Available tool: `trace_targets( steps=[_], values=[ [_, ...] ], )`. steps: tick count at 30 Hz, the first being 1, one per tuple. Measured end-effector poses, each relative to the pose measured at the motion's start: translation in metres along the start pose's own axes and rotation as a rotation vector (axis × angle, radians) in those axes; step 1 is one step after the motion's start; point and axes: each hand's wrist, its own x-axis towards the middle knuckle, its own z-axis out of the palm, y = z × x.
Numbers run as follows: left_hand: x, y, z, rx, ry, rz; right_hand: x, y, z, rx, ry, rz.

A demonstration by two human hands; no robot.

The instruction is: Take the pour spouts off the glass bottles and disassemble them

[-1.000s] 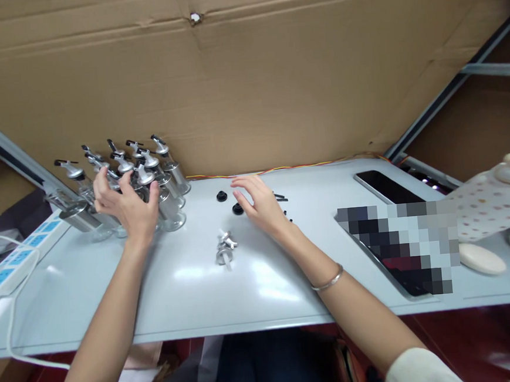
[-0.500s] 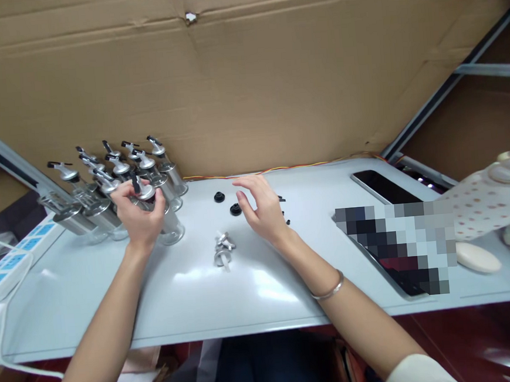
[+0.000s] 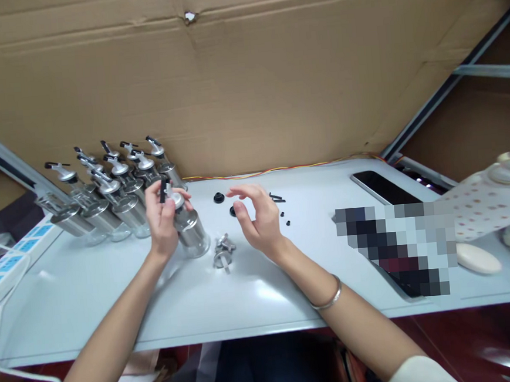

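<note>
My left hand (image 3: 163, 222) is closed around the neck of a glass oil bottle (image 3: 191, 230) with a steel band and a silver pour spout with a black flip lid. The bottle leans slightly in the grip, its base at or just above the table. My right hand (image 3: 257, 217) hovers to the right with fingers apart and curved, nothing in it. Between the hands lie loose silver spout parts (image 3: 223, 255). One black stopper (image 3: 219, 198) lies behind them; another black stopper (image 3: 232, 211) is partly covered by my right fingertips. Small black pieces (image 3: 277, 199) lie beyond my right hand.
Several similar bottles (image 3: 100, 210), most with spouts, stand grouped at the left by a white power strip (image 3: 19, 256). Phones (image 3: 382, 188) lie at the right, one blurred out, beside a white oval object (image 3: 478, 257) and a spotted bag (image 3: 481, 202). Cardboard (image 3: 274, 95) stands behind.
My left hand has brought the bottle rightward and nearer, away from the group at the left. My right hand has shifted slightly left, still open.
</note>
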Motion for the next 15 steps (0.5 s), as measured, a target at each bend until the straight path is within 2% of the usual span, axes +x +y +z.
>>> trace_targets(
  steps=[3,7,9,15],
  values=[
    [-0.013,0.007,0.013,-0.009,-0.121,-0.080,0.001,-0.005,0.001,0.050,-0.046,-0.003],
    [-0.032,0.014,0.026,0.013,-0.245,-0.028,0.004,-0.015,0.002,0.116,-0.126,-0.093],
    [-0.039,0.017,0.030,0.019,-0.280,-0.003,0.004,-0.021,0.004,0.144,-0.156,-0.103],
    [-0.051,0.019,0.036,0.029,-0.298,-0.041,0.002,-0.031,0.009,0.209,-0.182,0.022]
  ],
)
